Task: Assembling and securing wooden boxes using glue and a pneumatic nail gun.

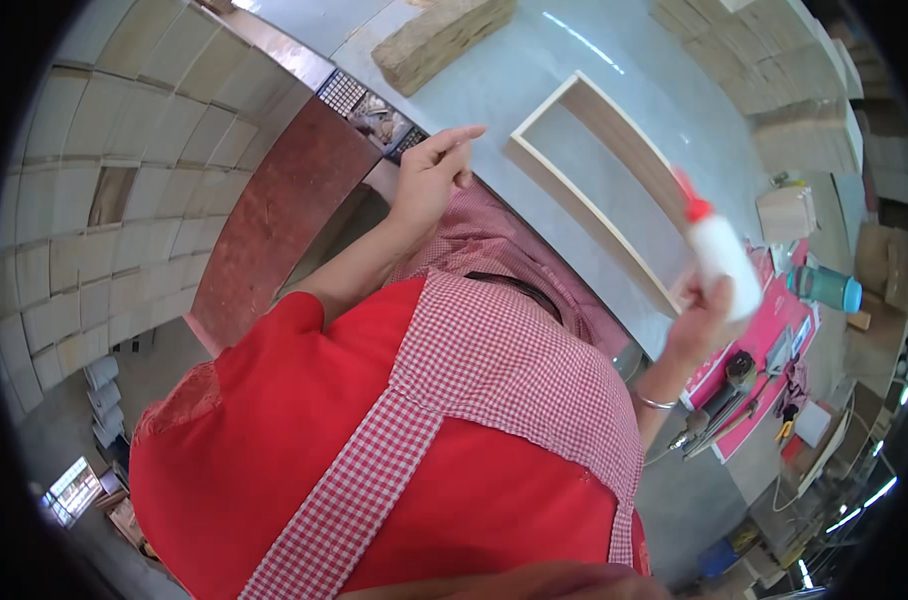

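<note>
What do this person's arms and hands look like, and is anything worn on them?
Both the left hand and the right hand are human and bare, without gloves. The left arm has a short red sleeve, leaving the forearm uncovered. A thin, shiny silvery bangle circles the right wrist; the right sleeve's end is hidden.

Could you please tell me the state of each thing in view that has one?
White bottle: held, red nozzle fitted
Right hand: gripping the white bottle
Left hand: index finger extended, nothing visibly held
Wooden frame: lying flat, middle open
Teal bottle: blue cap on
Wooden pieces: stacked
</note>
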The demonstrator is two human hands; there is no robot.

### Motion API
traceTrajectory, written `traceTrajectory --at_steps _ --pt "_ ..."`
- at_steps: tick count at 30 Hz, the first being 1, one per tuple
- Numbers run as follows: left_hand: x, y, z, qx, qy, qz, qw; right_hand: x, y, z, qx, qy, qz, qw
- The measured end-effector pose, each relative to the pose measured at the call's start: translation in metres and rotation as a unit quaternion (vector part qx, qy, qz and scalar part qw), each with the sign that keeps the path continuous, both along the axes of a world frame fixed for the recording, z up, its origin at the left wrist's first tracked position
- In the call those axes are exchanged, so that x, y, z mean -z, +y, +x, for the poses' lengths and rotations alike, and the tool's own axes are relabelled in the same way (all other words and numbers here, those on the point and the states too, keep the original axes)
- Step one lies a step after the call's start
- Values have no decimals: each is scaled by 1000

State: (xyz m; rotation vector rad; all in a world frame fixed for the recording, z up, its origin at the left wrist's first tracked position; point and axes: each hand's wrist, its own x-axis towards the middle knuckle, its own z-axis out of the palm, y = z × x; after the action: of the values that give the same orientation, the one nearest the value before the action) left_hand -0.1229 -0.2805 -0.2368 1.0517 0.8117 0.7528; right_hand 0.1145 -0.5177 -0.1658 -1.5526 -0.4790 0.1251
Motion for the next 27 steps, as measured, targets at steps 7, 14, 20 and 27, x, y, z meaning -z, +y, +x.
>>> traceTrajectory --at_steps 7,14,20,27 --pt "7 0 -12 24 50 -13 998 0 68 -63 -117 33 -38 992" --pt "15 6 -17 15 36 -6 999 5 85 -62 -153 -53 -74 984" --pt "13 11 -15 8 26 -14 1000 3 94 -59 -165 -99 -78 978" --pt "13 14 -16 1 22 -26 999 3 106 -42 -138 -162 -95 972"
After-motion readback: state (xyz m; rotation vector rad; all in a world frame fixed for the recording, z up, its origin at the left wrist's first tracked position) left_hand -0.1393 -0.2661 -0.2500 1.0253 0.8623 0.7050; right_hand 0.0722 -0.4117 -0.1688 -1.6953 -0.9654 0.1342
